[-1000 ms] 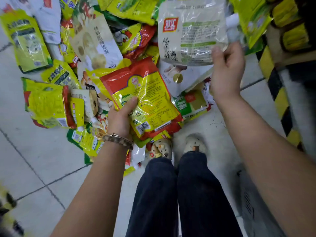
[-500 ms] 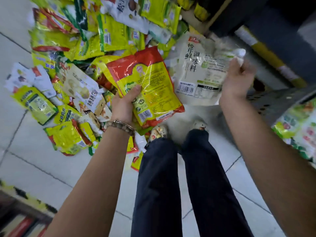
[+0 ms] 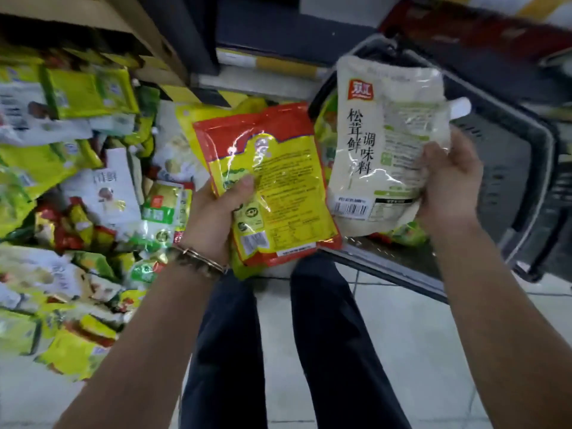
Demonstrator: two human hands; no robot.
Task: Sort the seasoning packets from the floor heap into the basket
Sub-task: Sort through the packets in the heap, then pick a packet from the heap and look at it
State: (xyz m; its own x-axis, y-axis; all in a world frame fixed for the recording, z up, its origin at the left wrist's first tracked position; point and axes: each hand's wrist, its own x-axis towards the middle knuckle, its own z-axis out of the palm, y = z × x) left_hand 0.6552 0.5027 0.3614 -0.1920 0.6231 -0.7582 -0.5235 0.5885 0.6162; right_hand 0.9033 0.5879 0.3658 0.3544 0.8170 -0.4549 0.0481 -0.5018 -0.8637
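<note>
Two packets are held at once: a red-and-yellow packet (image 3: 278,187) is gripped by the left hand (image 3: 213,218), thumb pressed on its face, and a white packet (image 3: 380,144) is clutched at its edge by the right hand (image 3: 448,181), over the basket (image 3: 554,168) at two o'clock. A few green packets (image 3: 408,235) can be made out in the basket beneath it, while many more lie in the heap (image 3: 77,181) at nine o'clock. Most of the sorting is therefore judged to be left.
</note>
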